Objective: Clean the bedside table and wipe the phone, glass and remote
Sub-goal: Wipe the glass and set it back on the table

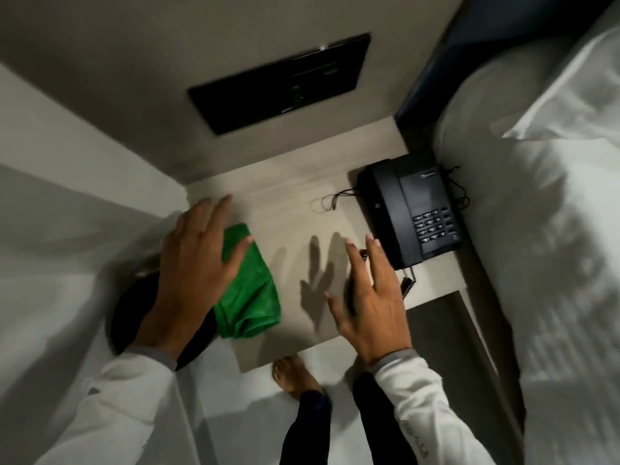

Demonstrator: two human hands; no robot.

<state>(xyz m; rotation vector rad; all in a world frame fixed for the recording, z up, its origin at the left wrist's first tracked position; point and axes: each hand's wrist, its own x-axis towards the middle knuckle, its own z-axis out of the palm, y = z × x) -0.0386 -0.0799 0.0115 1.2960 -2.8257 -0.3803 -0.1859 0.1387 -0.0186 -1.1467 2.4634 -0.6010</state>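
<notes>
Fingers [214,213] of the left hand [191,263] are spreading open over the green cloth [250,290], gripping nothing. Beside the phone [409,213], the right hand [372,297] is hovering splayed above the bedside table [285,203] and a dark object, gripping nothing.

A telephone [411,211] sat at the tabletop's [302,182] right rear, just beside the bed [543,229]. A cloth [250,286] lay at the left front, under the left hand [193,263]. The right hand [369,297] hovered between them.
</notes>
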